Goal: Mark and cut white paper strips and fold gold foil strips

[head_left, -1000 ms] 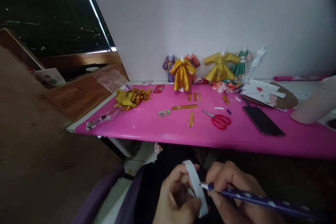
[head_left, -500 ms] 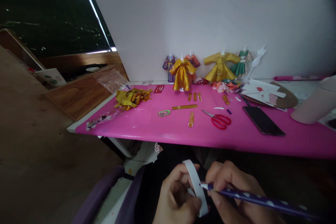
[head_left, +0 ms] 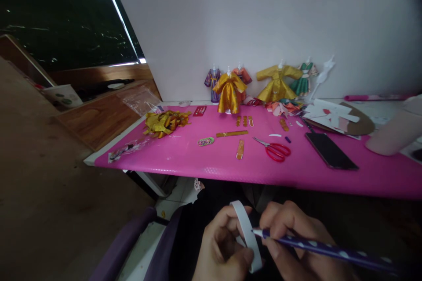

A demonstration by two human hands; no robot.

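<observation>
- While my left hand (head_left: pixel 221 246) pinches the curved white strip (head_left: pixel 245 225), my right hand (head_left: pixel 292 228) clamps a dotted pencil (head_left: pixel 326 249) between its fingers.
- The pencil's tip is at the strip.

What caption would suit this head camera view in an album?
Left hand steadies a curved white strip while the right holds a dotted pen to it.

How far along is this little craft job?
The front gold dress looks finished. In hand now: the left hand holds a curved white strip, with the right hand's purple pen at its surface. Possibly left: the bare white form and gold scraps; how much, I cannot tell.
</observation>
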